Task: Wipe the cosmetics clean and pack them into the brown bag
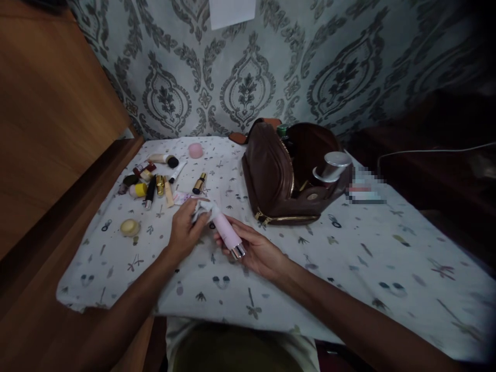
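Lying nearest the L edge of the patterned tablecloth (112,268) is a yellow jar (129,228), w/ a bunch of cosmetics just behind: yellow-capped bottle (138,190), black tube (151,191), gold tube (160,185), beige tube (169,194), white tube (179,171); any print on these is too small to read. Next along, L hand (185,227) is closed, fingers pinching a crumpled white cloth (203,206) vs. the upper end of the pink tube (227,231). Beyond it, well apart, sit a pink pot (196,150) & a black-and-gold tube (200,183). Pink tube is btw the two hands, tilted, silver end twd the person; lettering illegible. R hand (258,250) grips it from the R side, fingers curled under. Farther R, an unzipped brown bag (267,170) holds a silver-capped bottle (335,164); beside it, a pixelated item (366,191), writing unreadable.
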`<state>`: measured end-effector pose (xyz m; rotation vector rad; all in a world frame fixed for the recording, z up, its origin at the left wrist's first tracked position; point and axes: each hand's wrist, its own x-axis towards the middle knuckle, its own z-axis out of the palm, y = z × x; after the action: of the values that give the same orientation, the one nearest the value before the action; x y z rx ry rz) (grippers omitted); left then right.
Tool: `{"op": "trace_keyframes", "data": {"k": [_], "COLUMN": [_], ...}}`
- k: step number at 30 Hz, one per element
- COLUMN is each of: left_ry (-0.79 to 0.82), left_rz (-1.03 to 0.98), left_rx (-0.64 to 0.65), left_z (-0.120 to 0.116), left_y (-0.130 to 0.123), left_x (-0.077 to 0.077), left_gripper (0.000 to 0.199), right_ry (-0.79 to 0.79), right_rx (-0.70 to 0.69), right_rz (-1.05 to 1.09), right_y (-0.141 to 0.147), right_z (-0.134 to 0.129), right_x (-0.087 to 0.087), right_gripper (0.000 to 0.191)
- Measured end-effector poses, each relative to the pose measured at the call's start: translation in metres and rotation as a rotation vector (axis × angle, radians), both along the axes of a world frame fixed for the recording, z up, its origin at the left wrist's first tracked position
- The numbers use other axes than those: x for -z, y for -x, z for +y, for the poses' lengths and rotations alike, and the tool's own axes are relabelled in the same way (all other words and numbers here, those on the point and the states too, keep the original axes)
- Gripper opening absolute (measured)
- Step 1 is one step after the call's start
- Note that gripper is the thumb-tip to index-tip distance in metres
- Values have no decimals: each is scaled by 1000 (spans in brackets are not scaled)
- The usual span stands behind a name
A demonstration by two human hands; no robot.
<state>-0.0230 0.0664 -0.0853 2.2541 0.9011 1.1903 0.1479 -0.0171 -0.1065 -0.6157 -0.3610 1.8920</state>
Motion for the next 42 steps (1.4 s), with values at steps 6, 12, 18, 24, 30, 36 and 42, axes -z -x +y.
{"op": "trace_keyframes", "data": {"k": [6, 12, 18, 24, 30, 36, 42], "left_ry": [-299, -414, -267, 21, -95, -260, -456], "left_rz": [148, 203, 114, -43, 19, 126, 192], "left_rx": [295, 381, 21, -217, -135, 88, 361], "left_z": [-21, -34, -13, 6, 2, -20, -38], "left_y": [-10, -17, -6, 4, 1, -9, -20], "left_x": [1, 3, 3, 1, 2, 3, 5], "left_gripper": [18, 21, 16, 15, 11, 18, 23], "right_ry": [84, 74, -17, -73, -23, 50, 74], "right_rx": [117, 126, 84, 3, 66, 184, 182], "right_rz": [125, 102, 11, -42, -55, -7, 25], "right_y": [-3, -2, 2, 2, -1, -2, -6], "right_z": [6, 5, 1, -2, 1, 4, 7], "right_x": [4, 0, 2, 0, 0, 1, 5], "right_gripper": [17, 15, 29, 31, 27, 23, 15]}}
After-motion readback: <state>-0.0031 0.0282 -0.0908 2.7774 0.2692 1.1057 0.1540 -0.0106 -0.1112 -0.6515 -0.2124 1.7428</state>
